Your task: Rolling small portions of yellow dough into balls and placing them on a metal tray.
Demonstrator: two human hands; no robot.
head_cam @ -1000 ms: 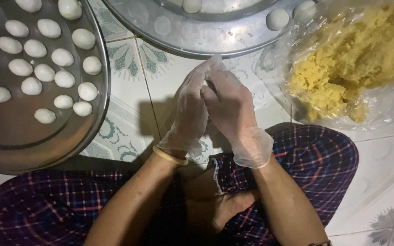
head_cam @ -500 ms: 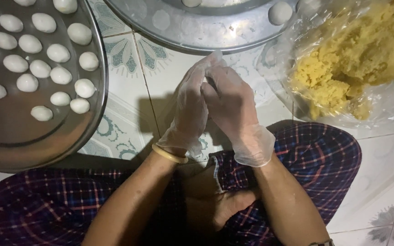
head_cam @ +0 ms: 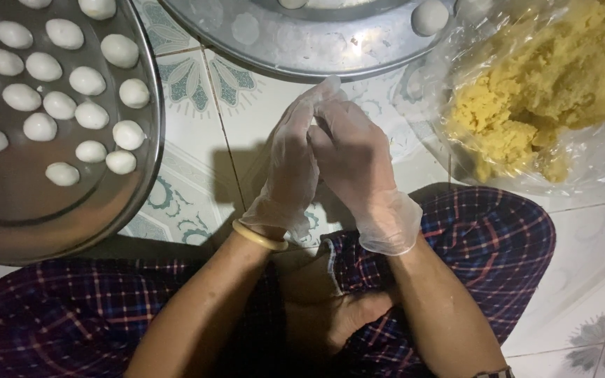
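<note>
Head view: left hand (head_cam: 290,168) and right hand (head_cam: 355,164), both in thin clear plastic gloves, pressed palm to palm over the patterned tile floor (head_cam: 197,133). Fingers closed around each other; whatever sits between the palms is hidden, so can't tell what they grip. Yellow bangle (head_cam: 259,236) on the left wrist. Round metal tray (head_cam: 117,203) at left carries rows of small white dough balls (head_cam: 87,80). Second round metal tray (head_cam: 302,52) above the hands, one white ball (head_cam: 430,15) on its rim. Crumbly yellow filling (head_cam: 547,91) on clear plastic sheet (head_cam: 596,164) at right, near the right hand. Plaid trousers (head_cam: 484,245) below.
</note>
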